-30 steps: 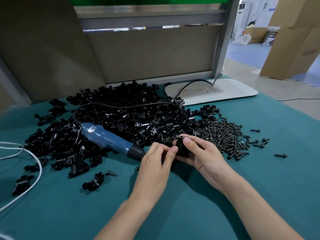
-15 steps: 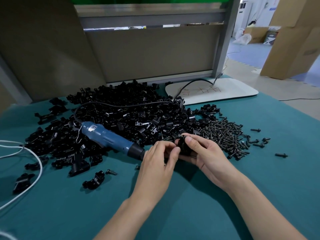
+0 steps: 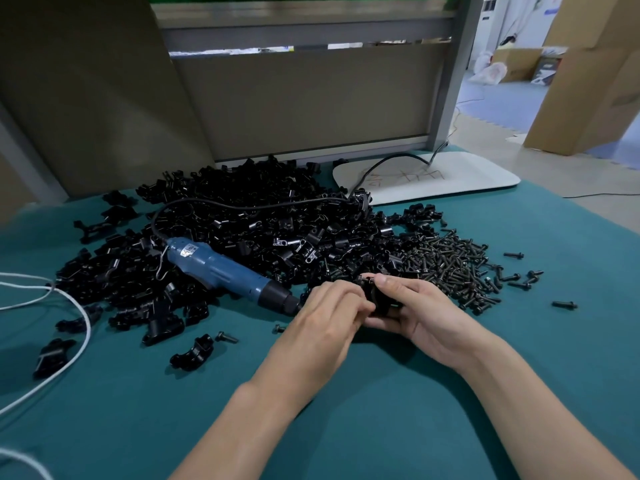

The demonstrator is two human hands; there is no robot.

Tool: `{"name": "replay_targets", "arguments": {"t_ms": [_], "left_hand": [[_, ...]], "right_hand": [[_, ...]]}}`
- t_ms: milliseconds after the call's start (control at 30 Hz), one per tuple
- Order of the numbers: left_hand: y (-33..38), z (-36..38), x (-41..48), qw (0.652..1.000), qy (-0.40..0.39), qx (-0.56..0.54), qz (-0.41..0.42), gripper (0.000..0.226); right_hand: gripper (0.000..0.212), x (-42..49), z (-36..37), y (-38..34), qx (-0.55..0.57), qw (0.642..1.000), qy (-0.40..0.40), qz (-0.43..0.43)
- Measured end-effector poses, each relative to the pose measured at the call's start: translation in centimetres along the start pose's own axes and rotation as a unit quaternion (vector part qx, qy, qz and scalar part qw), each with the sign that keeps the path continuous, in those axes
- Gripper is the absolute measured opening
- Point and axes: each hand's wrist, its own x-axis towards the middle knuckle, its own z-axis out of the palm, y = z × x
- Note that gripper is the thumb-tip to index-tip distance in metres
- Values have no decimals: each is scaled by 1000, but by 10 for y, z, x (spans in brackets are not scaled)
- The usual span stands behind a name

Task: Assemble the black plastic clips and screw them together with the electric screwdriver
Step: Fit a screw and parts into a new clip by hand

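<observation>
The electric screwdriver [image 3: 221, 271] lies on the bench [image 3: 381, 427], its tip just left of the left hand [image 3: 325, 317]. Left hand fingers pinch the black clip [image 3: 375, 296]. The right hand [image 3: 426, 317] grips it, thumb on top. Loose screws [image 3: 457, 265] lie just beyond the right hand.

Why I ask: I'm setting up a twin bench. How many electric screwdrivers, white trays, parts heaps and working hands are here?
Electric screwdriver: 1
White tray: 1
Parts heaps: 2, the clip heap and the screw heap
Hands: 2, the left hand and the right hand, both on one black clip
Total: 6
</observation>
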Motion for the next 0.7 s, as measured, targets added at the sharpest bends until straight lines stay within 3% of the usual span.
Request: {"name": "replay_targets", "arguments": {"t_ms": [100, 267, 367, 467, 567, 633, 700], "left_hand": [[-1, 2, -2, 1000, -2, -18, 19, 7], [1, 0, -1, 996, 21, -77, -47, 14], [7, -9, -2, 981, 90, -67, -157, 24], [-7, -32, -5, 897, 197, -86, -385, 32], [-41, -55, -9, 783, 184, -114, -583, 56], [-56, -61, -5, 731, 144, -164, -647, 63], [-63, -58, 7, 712, 136, -192, -661, 67]], "right_hand": [[29, -1, -1, -2, 9, 1000, 0, 22], [27, -1, 0, 0, 52, 999, 8, 12], [29, 0, -2, -2, 103, 994, 24, -7], [40, 0, -4, -5, 159, 986, 53, -22], [45, 1, -5, -7, 195, 978, 67, -33], [39, 1, -4, -7, 200, 977, 66, -35], [30, 1, -3, -7, 199, 977, 66, -41]]}}
